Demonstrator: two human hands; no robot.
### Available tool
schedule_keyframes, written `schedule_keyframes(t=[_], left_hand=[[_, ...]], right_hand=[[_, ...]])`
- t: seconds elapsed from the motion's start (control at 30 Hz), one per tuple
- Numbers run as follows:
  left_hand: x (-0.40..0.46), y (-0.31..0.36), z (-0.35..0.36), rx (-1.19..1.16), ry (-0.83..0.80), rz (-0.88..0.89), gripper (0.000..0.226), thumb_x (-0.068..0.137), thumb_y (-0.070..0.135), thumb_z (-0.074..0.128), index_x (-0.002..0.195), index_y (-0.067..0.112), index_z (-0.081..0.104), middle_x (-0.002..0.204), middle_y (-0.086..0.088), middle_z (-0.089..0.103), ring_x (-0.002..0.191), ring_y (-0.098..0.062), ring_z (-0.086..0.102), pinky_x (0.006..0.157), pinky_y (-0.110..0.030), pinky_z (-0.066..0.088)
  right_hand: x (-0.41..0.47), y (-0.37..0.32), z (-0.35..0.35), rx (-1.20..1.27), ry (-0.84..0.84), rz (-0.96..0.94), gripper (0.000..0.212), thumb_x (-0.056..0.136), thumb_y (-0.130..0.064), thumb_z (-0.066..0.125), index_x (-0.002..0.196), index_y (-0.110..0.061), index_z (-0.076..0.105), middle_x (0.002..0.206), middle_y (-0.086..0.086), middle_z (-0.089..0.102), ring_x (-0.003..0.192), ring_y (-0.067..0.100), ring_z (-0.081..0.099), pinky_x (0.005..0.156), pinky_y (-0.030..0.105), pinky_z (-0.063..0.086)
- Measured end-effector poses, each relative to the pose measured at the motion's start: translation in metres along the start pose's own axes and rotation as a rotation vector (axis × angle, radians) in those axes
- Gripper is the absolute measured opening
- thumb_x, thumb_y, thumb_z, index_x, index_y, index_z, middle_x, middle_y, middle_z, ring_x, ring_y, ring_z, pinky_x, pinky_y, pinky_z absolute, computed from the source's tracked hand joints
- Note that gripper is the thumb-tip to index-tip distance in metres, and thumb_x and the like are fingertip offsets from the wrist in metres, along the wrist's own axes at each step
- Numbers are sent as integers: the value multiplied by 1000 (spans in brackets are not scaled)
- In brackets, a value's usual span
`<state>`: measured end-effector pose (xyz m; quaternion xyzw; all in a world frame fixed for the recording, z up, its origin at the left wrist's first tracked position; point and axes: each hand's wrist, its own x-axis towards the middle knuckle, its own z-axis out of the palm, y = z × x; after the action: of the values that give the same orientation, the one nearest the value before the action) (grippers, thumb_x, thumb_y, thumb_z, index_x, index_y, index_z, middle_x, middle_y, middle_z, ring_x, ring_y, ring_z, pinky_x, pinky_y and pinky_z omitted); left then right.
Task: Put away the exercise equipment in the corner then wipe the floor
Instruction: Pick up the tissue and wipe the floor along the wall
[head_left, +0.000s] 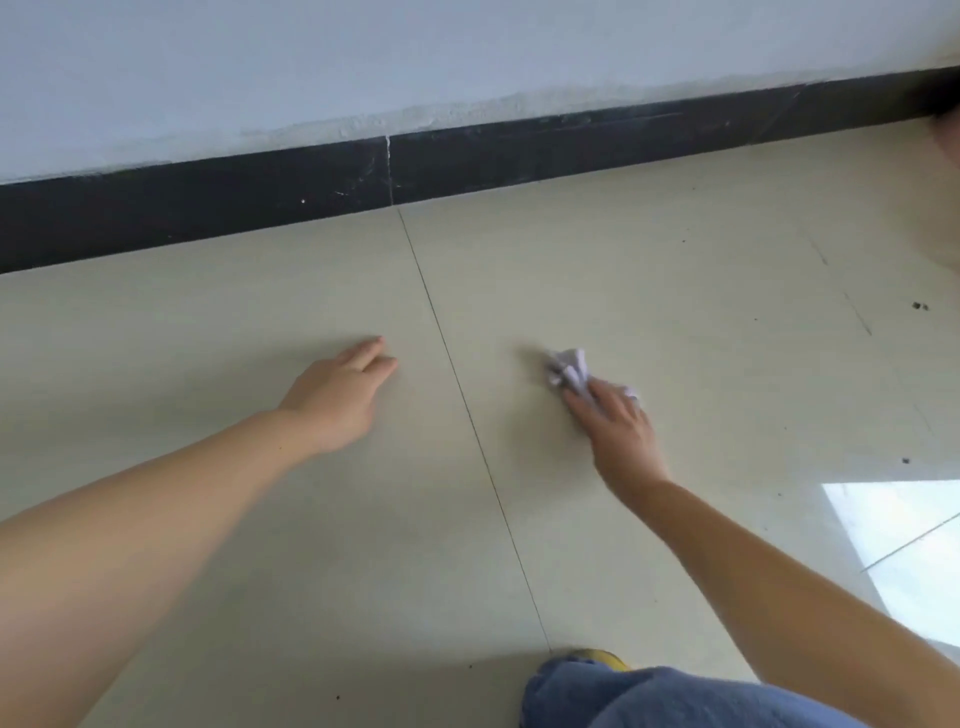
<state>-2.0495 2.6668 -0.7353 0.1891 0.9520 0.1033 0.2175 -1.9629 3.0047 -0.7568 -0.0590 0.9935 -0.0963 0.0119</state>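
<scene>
The tiled floor (649, 270) runs up to a black skirting board (208, 208), and dark specks (920, 306) lie toward its right side, well apart from the wiping. The likely miss is those specks being left behind, since the crumpled white tissue (569, 366) is small and covers little per pass; it could also shred or slip out from under a light press. The left hand (340, 392) rests on the floor, fingers straight, just left of the tile joint (467, 405). The right hand (618, 423) presses the tissue down, its fingers (584, 402) lying over the wad's near part, the rest poking out ahead toward the skirting.
</scene>
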Motion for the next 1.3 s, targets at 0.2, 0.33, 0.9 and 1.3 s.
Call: schedule_keyframes(t=[0.2,0.33,0.9,1.3], left_hand=[[-5,6,3,61,26,68,58,83,3,53,139,5,39,154,-19,21,141,-32,27,106,-43,34],[-11,18,-41,93,-346,-71,50,95,11,34,144,13,28,159,-9,3,146,-23,11,110,-39,29],[-271,95,-352,-248,-477,-446,43,97,16,30,140,14,36,139,-8,46,119,-27,50,94,-38,45],[-507,151,-541,-425,117,-905,16,97,22,30,89,14,42,91,-3,51,81,-23,50,67,-32,38]], right_hand=[[61,68,-46,76,-272,804,45,98,-16,39,143,-18,41,139,24,39,121,42,43,97,40,40],[96,6,-84,262,-371,637,35,100,-20,44,133,-16,55,148,11,39,118,28,55,93,34,44],[64,-259,-420,104,-855,-44,78,85,9,32,145,-40,30,114,9,48,91,25,50,73,34,49],[36,-432,-662,-112,-820,-752,83,85,13,34,149,-38,21,137,8,41,119,26,45,86,32,45]])
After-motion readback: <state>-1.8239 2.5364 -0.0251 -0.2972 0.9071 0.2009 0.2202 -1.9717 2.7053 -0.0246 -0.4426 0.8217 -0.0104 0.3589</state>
